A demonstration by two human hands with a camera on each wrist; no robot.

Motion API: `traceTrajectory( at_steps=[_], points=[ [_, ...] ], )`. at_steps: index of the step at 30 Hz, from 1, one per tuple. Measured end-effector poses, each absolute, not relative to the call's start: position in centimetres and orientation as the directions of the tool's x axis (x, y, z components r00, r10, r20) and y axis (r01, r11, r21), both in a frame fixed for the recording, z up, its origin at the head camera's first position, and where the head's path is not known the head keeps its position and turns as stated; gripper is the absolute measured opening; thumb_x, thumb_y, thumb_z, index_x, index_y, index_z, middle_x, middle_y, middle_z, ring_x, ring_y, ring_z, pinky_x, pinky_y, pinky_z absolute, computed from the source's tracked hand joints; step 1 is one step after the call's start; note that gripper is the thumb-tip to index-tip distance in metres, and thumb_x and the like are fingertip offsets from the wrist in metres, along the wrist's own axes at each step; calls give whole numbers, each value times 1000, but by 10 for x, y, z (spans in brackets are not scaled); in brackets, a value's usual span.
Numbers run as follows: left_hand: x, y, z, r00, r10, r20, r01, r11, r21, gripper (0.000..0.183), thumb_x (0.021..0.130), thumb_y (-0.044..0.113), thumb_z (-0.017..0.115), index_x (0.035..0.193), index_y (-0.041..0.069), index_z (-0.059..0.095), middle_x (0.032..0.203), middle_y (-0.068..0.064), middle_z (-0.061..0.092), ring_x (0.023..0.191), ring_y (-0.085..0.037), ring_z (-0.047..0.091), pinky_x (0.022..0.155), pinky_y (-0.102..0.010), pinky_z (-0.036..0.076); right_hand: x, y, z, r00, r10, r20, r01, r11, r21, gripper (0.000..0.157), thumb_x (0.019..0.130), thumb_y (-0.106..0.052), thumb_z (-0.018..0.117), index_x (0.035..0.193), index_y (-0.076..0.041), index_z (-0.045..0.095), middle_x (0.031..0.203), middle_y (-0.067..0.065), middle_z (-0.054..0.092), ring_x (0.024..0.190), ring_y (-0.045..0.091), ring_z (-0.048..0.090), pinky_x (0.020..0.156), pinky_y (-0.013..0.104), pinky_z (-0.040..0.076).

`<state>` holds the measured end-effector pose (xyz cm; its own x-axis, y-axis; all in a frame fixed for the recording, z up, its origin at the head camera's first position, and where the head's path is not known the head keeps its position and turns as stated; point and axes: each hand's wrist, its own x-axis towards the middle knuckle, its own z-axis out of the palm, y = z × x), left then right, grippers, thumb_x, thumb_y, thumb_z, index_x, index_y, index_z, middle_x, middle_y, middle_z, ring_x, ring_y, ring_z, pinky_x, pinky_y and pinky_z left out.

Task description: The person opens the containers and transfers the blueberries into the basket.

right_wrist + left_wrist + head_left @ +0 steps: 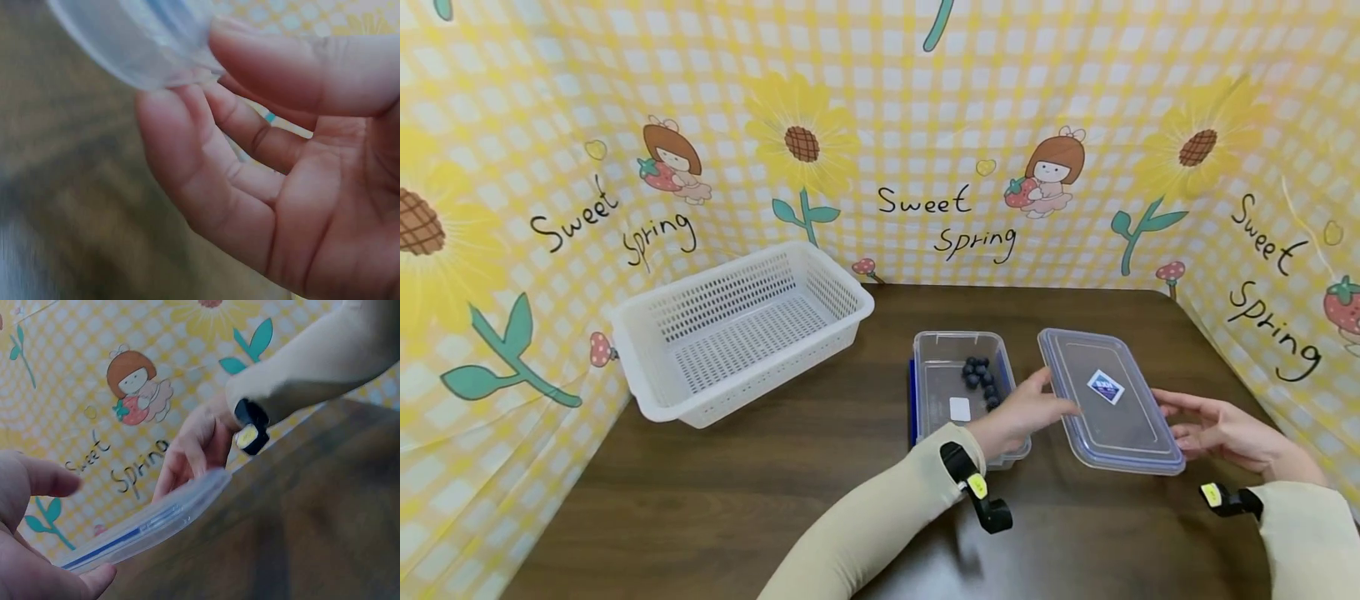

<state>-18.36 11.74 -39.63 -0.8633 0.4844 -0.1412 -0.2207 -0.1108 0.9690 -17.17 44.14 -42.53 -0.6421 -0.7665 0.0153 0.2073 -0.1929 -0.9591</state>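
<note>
From the right hand (1240,435) juts a round-cornered, translucent lid (1114,410).

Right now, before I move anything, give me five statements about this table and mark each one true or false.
1. The right grip holds the lid. True.
2. The lid covers the box. False: it is off, to the box's right.
3. Blueberries lie inside the box. True.
4. The white basket stands right of the box. False: it stands to the left.
5. The lid bears a sticker. True.
</note>
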Motion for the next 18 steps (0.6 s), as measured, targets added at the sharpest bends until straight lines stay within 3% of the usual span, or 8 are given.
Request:
traceTrajectory(
  at_steps=[4,7,13,18],
  points=[
    [-170,127,-398,-843,495,-209,-336,-182,924,62,97,10,58,152,-1,31,155,-16,35,136,-32,43,113,-47,38,-163,449,-436,-642,-764,-65,284,-158,-946,71,94,21,34,145,-25,52,128,1,57,116,25,63,95,41,55],
    [-163,133,-400,-831,495,-254,-396,-206,895,67,99,16,54,155,-3,21,161,-18,21,144,-36,29,116,-54,31,-159,451,-442,-669,-728,-148,307,-89,-947,66,96,17,39,140,-29,58,124,-2,58,112,23,65,93,42,56],
    [-155,140,-408,-811,496,-311,-451,-191,872,72,99,21,52,157,0,15,163,-19,14,148,-38,18,118,-59,18,-156,450,-446,-699,-670,-251,327,13,-945,62,96,13,45,130,-36,63,118,-6,60,104,20,68,88,43,58],
    [-151,144,-412,-795,487,-362,-494,-173,852,76,98,23,53,157,2,11,163,-19,11,146,-37,22,118,-61,18,-154,449,-442,-722,-623,-300,334,65,-940,63,95,14,47,125,-37,68,117,-8,64,101,19,69,84,41,60]
  ],
)
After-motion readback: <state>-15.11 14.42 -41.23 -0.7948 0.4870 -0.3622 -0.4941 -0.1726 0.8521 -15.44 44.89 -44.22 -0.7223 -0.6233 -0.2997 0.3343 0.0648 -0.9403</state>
